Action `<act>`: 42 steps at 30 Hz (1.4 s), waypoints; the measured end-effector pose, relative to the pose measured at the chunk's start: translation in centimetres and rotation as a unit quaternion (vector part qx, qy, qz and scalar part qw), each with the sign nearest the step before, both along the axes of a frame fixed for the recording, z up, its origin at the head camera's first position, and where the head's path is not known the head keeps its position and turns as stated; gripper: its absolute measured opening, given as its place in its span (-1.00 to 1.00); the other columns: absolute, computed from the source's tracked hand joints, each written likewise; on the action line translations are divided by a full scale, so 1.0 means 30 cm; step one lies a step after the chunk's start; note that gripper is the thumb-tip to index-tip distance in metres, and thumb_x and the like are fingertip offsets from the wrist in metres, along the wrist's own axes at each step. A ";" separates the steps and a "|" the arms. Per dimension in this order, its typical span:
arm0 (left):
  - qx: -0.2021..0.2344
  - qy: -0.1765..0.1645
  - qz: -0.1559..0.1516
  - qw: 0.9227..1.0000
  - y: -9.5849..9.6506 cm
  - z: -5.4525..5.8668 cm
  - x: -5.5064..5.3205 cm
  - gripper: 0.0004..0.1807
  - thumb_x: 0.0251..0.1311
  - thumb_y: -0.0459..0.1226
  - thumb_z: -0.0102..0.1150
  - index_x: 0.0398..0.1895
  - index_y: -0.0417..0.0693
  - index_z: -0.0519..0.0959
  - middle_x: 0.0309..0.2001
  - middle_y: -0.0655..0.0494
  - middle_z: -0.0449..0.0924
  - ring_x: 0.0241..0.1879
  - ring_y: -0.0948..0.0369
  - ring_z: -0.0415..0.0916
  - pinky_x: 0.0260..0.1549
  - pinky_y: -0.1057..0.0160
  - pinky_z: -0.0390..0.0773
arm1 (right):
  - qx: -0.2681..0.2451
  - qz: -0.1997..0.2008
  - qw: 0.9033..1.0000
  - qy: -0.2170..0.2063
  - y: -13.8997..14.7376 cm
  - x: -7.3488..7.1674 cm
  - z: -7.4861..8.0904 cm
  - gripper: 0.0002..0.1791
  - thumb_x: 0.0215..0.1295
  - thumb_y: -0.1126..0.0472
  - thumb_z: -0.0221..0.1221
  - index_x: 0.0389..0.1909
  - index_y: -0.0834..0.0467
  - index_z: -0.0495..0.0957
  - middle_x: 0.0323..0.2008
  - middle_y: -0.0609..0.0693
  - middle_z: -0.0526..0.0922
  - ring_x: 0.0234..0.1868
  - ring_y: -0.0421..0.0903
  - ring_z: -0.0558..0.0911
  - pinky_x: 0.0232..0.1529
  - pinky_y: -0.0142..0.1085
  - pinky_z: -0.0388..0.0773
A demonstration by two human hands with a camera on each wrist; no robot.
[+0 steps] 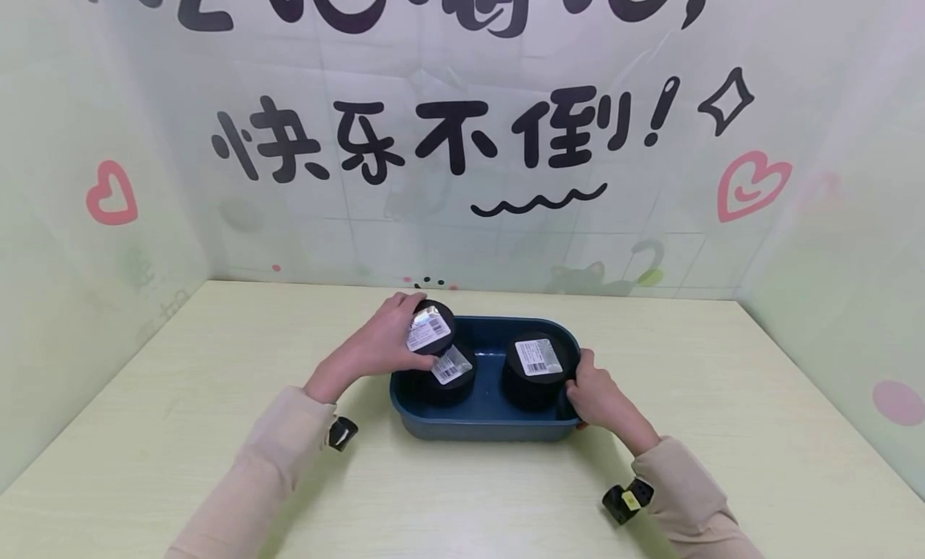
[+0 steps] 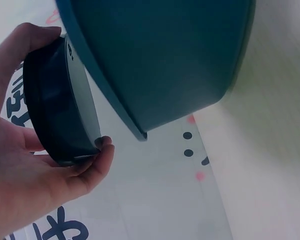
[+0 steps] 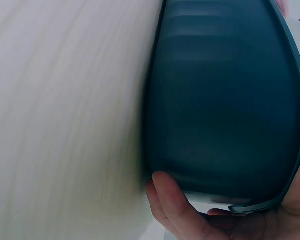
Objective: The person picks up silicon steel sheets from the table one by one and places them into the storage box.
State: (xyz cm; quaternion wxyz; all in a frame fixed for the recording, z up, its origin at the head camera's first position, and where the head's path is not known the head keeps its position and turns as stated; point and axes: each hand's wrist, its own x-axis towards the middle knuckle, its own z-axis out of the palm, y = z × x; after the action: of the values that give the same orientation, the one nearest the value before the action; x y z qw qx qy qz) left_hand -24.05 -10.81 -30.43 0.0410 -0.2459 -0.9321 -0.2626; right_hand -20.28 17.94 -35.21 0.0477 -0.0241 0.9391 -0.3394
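My left hand (image 1: 386, 338) holds a round black container (image 1: 437, 346) with a white barcode label, tilted over the left end of a blue plastic basin (image 1: 484, 430). In the left wrist view, thumb and fingers wrap the black container (image 2: 50, 105) by its rim, beside the basin's outer wall (image 2: 155, 55). Below it inside the basin lies another labelled black container (image 1: 451, 386), partly covered. A further black container (image 1: 536, 370) sits at the basin's right end. My right hand (image 1: 600, 394) grips the basin's right end, its fingers (image 3: 172, 200) against the outer wall in the right wrist view.
The basin stands on a pale wooden table (image 1: 470, 495) near its back edge. Behind rises a printed backdrop (image 1: 405, 238) with black characters, and similar panels flank both sides. Small black devices (image 1: 627, 501) are worn at both wrists.
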 end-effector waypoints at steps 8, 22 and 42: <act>-0.008 0.000 -0.019 1.000 0.028 -0.008 0.006 -0.08 -0.28 -0.14 0.36 0.19 -0.37 0.18 0.00 -0.21 0.30 -0.18 0.04 0.31 -0.20 0.13 0.42 | 0.005 0.001 1.000 -0.001 -0.001 -0.003 0.001 -0.54 0.13 0.40 -0.19 0.07 0.42 -0.03 -0.45 0.53 0.39 -0.68 0.09 0.54 -0.73 -0.25 0.47; -0.040 -0.036 -0.032 0.998 0.069 -0.036 0.002 -0.06 -0.26 -0.06 0.38 0.20 -0.34 0.20 0.00 -0.16 0.32 -0.19 0.09 0.34 -0.23 0.19 0.44 | 0.005 0.000 1.000 -0.006 0.000 -0.003 -0.001 -0.54 0.15 0.40 -0.19 0.07 0.41 -0.03 -0.43 0.54 0.39 -0.68 0.08 0.54 -0.73 -0.24 0.47; -0.079 -0.057 -0.029 0.995 0.093 -0.073 -0.001 -0.06 -0.28 -0.02 0.39 0.18 -0.32 0.24 -0.04 -0.11 0.34 -0.17 0.10 0.32 -0.18 0.18 0.42 | 0.004 0.001 1.000 -0.003 0.002 -0.002 -0.003 -0.55 0.16 0.39 -0.19 0.07 0.42 -0.01 -0.42 0.51 0.41 -0.69 0.06 0.53 -0.72 -0.24 0.47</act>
State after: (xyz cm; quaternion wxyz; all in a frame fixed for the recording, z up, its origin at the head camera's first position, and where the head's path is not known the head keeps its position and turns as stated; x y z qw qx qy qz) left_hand -24.08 -8.01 -32.61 -0.0393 -0.2594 -0.9433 -0.2033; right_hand -20.33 17.99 -35.29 0.0511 -0.0235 0.9402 -0.3359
